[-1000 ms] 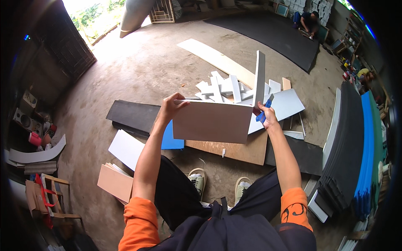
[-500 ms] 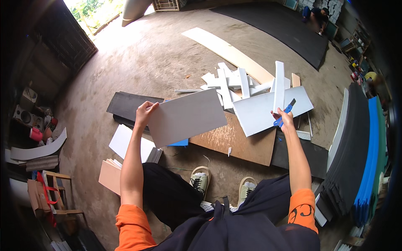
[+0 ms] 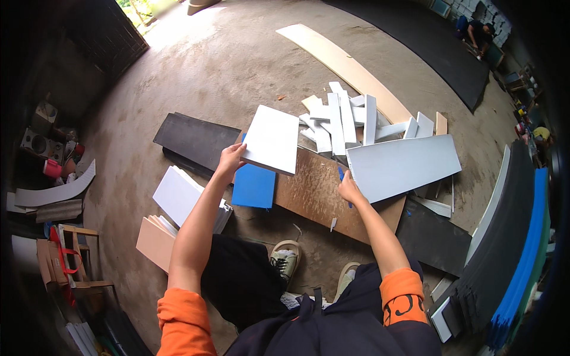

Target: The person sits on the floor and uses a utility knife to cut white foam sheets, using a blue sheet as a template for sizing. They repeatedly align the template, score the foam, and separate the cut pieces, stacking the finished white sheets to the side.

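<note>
Soft daylight from the doorway (image 3: pixel 139 9) at upper left, dark fisheye rim, bent edges, sharp centre.

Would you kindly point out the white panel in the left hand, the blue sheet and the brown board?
White panel (image 3: pixel 273 137), head view, centre of its face.
Blue sheet (image 3: pixel 254 187), head view, middle.
Brown board (image 3: pixel 314 193), head view, bare left part.

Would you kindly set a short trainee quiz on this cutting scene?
1. True or false: the left hand holds a white panel.
2. What colour is the square sheet lying below that panel?
3. The right hand rests on: A) the brown board, at the large white sheet; B) the black panel; C) a shoe.

Key: 1 true; 2 blue; 3 A.
</note>
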A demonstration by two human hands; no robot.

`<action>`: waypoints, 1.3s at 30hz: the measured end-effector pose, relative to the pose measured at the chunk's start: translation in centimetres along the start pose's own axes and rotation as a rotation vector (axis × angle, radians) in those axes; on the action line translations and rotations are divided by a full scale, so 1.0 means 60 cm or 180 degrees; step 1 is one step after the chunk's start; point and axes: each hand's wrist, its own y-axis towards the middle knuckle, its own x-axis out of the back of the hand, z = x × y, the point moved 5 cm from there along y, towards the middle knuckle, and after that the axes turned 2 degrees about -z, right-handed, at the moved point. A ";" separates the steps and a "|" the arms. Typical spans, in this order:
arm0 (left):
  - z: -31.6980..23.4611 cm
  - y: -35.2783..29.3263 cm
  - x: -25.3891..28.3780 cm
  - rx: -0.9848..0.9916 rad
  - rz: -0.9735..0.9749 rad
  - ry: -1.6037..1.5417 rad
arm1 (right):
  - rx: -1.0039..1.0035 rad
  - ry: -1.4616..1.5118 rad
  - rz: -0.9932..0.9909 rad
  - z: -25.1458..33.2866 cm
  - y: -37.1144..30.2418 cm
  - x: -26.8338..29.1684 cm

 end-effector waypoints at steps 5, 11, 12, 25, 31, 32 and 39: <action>0.009 -0.019 -0.026 0.0299 -0.0043 -0.0232 | 0.0250 -0.0796 0.0070 -0.002 -0.043 -0.069; 0.021 -0.032 -0.017 0.0408 -0.0327 -0.0680 | 0.0350 0.1498 0.0343 0.131 -0.003 -0.050; 0.026 -0.047 0.001 0.0412 -0.0490 -0.0680 | -0.0064 0.2600 0.0884 0.176 -0.012 -0.052; 0.264 -0.243 0.282 -0.0818 -0.2524 -0.0864 | 0.1342 0.2732 0.1976 0.519 -0.132 -0.236; 0.346 -0.256 0.355 -0.0428 -0.3221 -0.0126 | 0.1450 0.1888 0.1676 0.559 -0.176 -0.325; 0.359 -0.256 0.366 -0.0441 -0.3298 0.0050 | 0.1475 0.1707 0.1620 0.564 -0.189 -0.329; 0.352 -0.265 0.295 -0.0108 -0.3895 0.1358 | 0.2752 -0.0334 0.1339 0.535 -0.178 -0.280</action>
